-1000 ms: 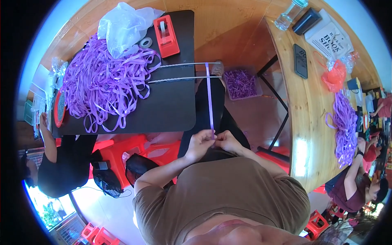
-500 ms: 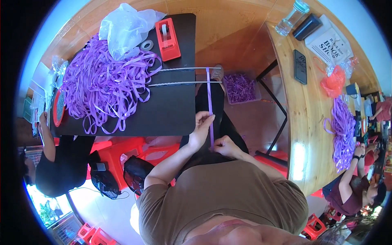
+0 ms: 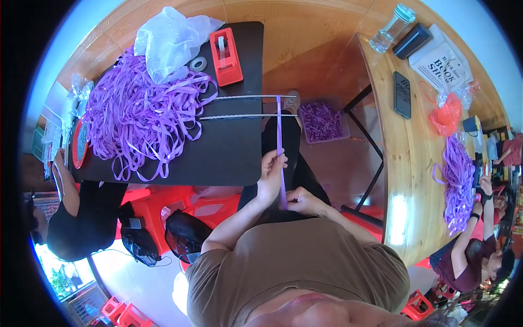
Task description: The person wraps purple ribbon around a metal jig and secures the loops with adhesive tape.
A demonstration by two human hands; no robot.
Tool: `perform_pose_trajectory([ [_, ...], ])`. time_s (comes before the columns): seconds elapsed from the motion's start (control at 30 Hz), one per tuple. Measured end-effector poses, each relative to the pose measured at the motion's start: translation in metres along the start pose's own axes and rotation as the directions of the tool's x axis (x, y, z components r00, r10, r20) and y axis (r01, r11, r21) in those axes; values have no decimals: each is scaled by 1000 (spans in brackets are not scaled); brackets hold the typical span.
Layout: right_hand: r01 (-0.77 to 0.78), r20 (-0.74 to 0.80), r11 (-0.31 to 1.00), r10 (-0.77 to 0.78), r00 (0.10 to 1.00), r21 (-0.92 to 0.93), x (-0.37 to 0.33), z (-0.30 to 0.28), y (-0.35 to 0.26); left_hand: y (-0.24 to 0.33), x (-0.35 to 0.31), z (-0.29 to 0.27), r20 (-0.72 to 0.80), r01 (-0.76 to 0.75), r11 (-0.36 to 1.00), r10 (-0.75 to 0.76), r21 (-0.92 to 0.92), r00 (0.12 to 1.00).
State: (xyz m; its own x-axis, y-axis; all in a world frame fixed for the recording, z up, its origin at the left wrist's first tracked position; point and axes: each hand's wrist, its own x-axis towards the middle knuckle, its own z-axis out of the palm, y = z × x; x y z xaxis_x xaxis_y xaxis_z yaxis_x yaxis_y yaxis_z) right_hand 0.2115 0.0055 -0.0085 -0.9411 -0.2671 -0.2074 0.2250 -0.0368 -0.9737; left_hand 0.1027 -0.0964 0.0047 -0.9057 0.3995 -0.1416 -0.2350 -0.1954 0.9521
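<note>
- Left hand point(image 3: 271, 177): fingers nearly closed, pinching the ribbon point(image 3: 279, 131) partway along.
- Right hand point(image 3: 305, 201): fingers curled, pinching the ribbon near its lower end.
- Ribbon: runs down from two rods point(image 3: 239, 116) jutting past the right edge of the black table point(image 3: 234, 152).
- Tub point(image 3: 327, 140): on the floor, filled with purple pieces.
- Red dish point(image 3: 77, 161): at that table's left edge, grey contents too small to identify.

Right of the ribbon heap point(image 3: 147, 120) on the table point(image 3: 229, 158), a ribbon strip point(image 3: 279, 135) meets two rods point(image 3: 245, 116).
</note>
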Motion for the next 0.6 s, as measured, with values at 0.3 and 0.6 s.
perform_pose_trajectory([
  [0.3, -3, -35, 999, 1, 999, -38, 1, 2, 3, 7, -1, -1, 16, 28, 998, -27, -55, 1000],
  [0.6, -78, -482, 882, -179, 858, -466, 16, -49, -28, 12, -2, -3, 32, 54, 993, -51, -107, 998],
])
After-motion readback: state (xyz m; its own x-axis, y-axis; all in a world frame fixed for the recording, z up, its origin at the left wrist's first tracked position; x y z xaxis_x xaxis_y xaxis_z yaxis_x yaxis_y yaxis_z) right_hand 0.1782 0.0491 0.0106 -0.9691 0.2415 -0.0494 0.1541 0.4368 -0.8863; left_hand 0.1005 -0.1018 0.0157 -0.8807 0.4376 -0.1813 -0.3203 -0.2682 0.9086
